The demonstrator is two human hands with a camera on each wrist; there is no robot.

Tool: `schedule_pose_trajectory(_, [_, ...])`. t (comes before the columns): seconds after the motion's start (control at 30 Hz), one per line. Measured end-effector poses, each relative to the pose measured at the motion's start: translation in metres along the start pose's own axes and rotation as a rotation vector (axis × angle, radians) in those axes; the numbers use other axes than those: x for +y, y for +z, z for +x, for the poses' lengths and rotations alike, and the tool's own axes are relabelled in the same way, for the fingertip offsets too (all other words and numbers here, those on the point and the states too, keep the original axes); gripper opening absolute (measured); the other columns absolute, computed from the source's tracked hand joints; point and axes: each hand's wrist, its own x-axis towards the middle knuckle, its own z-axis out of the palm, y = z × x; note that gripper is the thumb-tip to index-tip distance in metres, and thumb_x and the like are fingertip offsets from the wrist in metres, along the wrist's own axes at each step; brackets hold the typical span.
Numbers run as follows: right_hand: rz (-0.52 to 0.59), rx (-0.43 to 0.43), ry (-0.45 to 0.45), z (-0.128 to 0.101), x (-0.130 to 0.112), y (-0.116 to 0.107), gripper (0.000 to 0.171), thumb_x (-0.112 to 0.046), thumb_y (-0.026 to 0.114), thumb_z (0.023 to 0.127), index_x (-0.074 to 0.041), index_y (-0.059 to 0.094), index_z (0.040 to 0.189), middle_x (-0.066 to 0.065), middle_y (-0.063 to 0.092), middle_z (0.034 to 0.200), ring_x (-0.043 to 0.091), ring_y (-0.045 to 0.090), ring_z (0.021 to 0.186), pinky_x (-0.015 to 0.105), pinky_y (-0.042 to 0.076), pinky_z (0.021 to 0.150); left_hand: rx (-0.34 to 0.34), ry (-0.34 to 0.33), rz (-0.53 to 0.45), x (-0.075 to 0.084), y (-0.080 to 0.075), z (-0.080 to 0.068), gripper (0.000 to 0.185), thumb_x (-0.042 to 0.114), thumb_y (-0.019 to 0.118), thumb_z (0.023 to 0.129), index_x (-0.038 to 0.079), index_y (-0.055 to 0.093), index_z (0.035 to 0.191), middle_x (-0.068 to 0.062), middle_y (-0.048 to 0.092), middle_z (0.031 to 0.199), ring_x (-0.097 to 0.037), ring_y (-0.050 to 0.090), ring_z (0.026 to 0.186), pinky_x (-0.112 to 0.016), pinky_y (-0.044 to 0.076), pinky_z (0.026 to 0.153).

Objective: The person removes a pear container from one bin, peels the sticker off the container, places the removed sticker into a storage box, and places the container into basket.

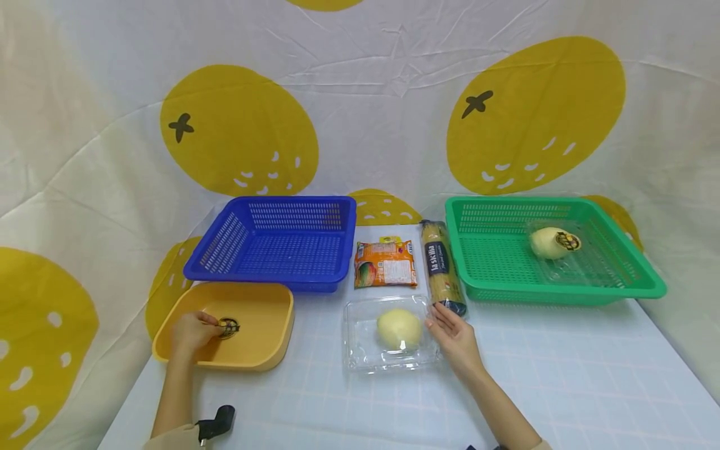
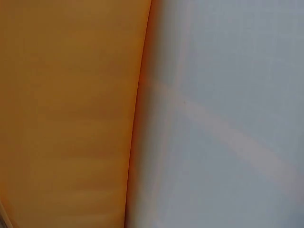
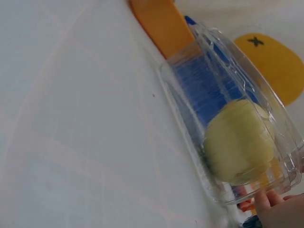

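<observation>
The left hand (image 1: 194,331) pinches a round sticker (image 1: 229,327) inside the yellow tray (image 1: 270,350). The right hand (image 1: 454,337), fingers straight, touches the clear box (image 1: 360,350) edge.

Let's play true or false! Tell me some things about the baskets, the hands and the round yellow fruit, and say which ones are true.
1. The blue basket has a fruit in it. False: nothing shows inside it; the packed fruit lies in the green basket.
2. The left hand pinches a small dark sticker over the yellow tray. True.
3. The right hand touches the clear box holding a round yellow fruit. True.
4. The spaghetti pack lies inside the green basket. False: it lies on the table between the orange packet and that basket.
</observation>
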Motion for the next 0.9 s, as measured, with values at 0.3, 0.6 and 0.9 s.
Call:
schedule_pose_trajectory(0.3, [0.001, 0.013, -0.068, -0.001, 0.004, 0.000, 0.057, -0.008, 0.063, 0.088, 0.012, 0.039, 0.135, 0.031, 0.044, 0.135, 0.038, 0.046, 0.123, 0.010, 0.044, 0.088, 0.191, 0.008, 0.003, 0.011, 0.005, -0.011, 0.041, 0.012, 0.070, 0.077, -0.017, 0.056, 0.103, -0.036, 0.059, 0.095, -0.052, 0.053, 0.090, -0.052, 0.044, 0.074])
schedule_pose_trajectory(0.6, [-0.018, 0.020, -0.072, -0.002, 0.004, -0.002, 0.057, -0.012, 0.065, 0.088, 0.011, 0.041, 0.134, 0.030, 0.046, 0.133, 0.037, 0.049, 0.120, 0.011, 0.045, 0.088, 0.394, 0.368, -0.643, 0.079, 0.031, -0.039, 0.017, -0.008, 0.068, 0.079, -0.014, 0.063, 0.094, -0.007, 0.066, 0.082, 0.003, 0.059, 0.067, -0.008, 0.049, 0.059])
schedule_pose_trajectory(0.9, [-0.037, -0.011, 0.018, -0.002, -0.002, -0.002, 0.052, -0.007, 0.059, 0.092, 0.007, 0.039, 0.137, 0.027, 0.043, 0.138, 0.036, 0.045, 0.126, 0.008, 0.042, 0.088, -0.028, 0.431, -0.805, 0.128, 0.074, -0.065, 0.032, -0.006, 0.065, 0.084, -0.012, 0.057, 0.114, -0.028, 0.061, 0.104, -0.020, 0.065, 0.090, -0.023, 0.055, 0.077])
